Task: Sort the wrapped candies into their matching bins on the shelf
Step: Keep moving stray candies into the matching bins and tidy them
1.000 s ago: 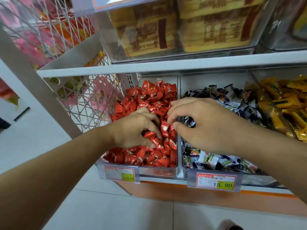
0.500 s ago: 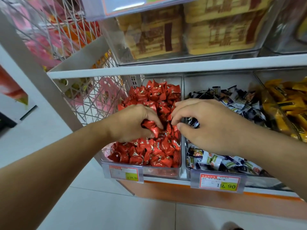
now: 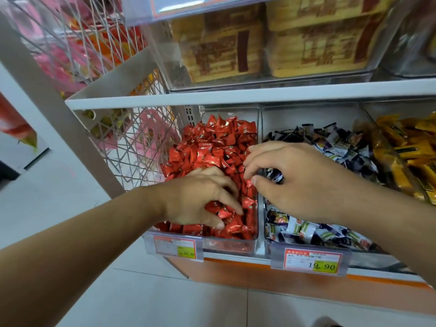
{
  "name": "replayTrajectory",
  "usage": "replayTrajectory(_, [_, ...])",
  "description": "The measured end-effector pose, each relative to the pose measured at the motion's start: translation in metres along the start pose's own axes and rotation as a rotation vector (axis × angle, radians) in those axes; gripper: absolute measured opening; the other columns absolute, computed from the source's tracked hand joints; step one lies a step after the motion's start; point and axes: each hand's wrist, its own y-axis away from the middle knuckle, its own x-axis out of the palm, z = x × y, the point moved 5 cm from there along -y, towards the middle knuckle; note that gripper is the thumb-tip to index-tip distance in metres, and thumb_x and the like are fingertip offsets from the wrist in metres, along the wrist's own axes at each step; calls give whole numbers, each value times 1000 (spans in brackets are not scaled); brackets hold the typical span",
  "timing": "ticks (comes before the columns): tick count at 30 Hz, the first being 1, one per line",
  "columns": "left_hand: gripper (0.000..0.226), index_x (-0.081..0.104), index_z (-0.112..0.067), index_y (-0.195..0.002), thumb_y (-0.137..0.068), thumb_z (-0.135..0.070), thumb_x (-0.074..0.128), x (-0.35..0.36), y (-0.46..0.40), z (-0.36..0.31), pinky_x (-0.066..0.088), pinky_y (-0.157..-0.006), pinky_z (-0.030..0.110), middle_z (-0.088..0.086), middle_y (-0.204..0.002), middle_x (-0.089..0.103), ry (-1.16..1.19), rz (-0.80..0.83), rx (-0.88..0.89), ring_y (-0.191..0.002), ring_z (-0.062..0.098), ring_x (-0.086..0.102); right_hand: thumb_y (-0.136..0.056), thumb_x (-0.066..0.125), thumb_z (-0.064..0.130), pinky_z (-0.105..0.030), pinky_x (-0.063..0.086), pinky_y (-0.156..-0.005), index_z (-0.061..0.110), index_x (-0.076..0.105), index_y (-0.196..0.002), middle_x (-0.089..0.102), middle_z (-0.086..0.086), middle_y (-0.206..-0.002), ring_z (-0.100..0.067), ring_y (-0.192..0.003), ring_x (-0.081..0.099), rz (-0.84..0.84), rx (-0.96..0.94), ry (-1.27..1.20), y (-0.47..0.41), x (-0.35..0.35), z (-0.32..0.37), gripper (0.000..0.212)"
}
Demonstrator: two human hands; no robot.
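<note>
Two hands over the bins — my left hand (image 3: 200, 197), fingers spread, rests on red candies (image 3: 219, 142) in the left bin (image 3: 228, 247); my right hand (image 3: 304, 182) pinches a dark-wrapped candy (image 3: 274, 175) at the divider.

Shiny red candies (image 3: 212, 147) heaped in the clear bin (image 3: 230, 246) under my left hand (image 3: 200, 197); dark-and-white ones (image 3: 330, 145) under my right (image 3: 299, 180).

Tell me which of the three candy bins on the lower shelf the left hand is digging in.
The leftmost bin, full of red candies. The left hand is in it; the neighbours hold dark-and-white and yellow wrappers.
</note>
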Motion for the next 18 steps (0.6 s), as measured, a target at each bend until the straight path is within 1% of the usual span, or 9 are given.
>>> replayTrajectory(2, [40,65,-53,-125,-87,-51,75,-5,-4,5,25,-114,41,-32,-131,47,-20,-32,5,-128,-1,29,-96,60,23,-20,37,-110,27,77,-94,68,15,-113,2,-126,52,-4,1,1,0,1,-1,17])
replayTrajectory(3, [36,68,-51,-121,-86,-51,76,-6,-7,7,26,-113,42,-33,-125,48,-28,-44,4,-125,-1,31,-96,61,23,-21,37,-111,27,77,-93,69,16,-113,2,-126,51,-7,0,-1,-1,1,-2,16])
replayTrajectory(5, [30,73,-47,-114,-84,-49,78,-7,-10,11,29,-111,43,-34,-117,50,-23,-63,0,-121,-1,34,-95,61,22,-21,38,-108,26,77,-91,70,13,-110,-2,-121,56,-16,-8,-8,-1,1,-2,16])
replayTrajectory(7, [26,75,-45,-110,-84,-46,79,-8,-11,15,30,-111,42,-33,-112,51,-5,-81,1,-120,-1,36,-95,61,23,-20,36,-109,25,77,-90,70,12,-110,-2,-120,55,-14,-6,-9,-1,1,-1,17])
replayTrajectory(13, [21,76,-42,-106,-85,-37,80,-16,-7,23,33,-113,39,-29,-115,55,4,-132,-13,-123,2,40,-96,61,22,-26,41,-107,26,76,-91,69,14,-110,-3,-119,56,-12,-4,-6,0,0,-2,16])
replayTrajectory(15, [21,76,-42,-105,-86,-35,80,-20,-4,27,33,-112,34,-27,-117,55,-4,-153,-29,-123,2,40,-96,61,22,-27,42,-107,26,76,-91,68,14,-110,-4,-119,56,-6,-3,-2,0,0,-2,16])
replayTrajectory(18, [22,76,-43,-106,-86,-33,80,-23,-2,27,32,-111,24,-26,-119,56,7,-171,-50,-123,1,39,-97,61,23,-25,42,-107,27,76,-92,68,14,-111,-3,-119,56,-5,-4,3,0,-1,-1,16])
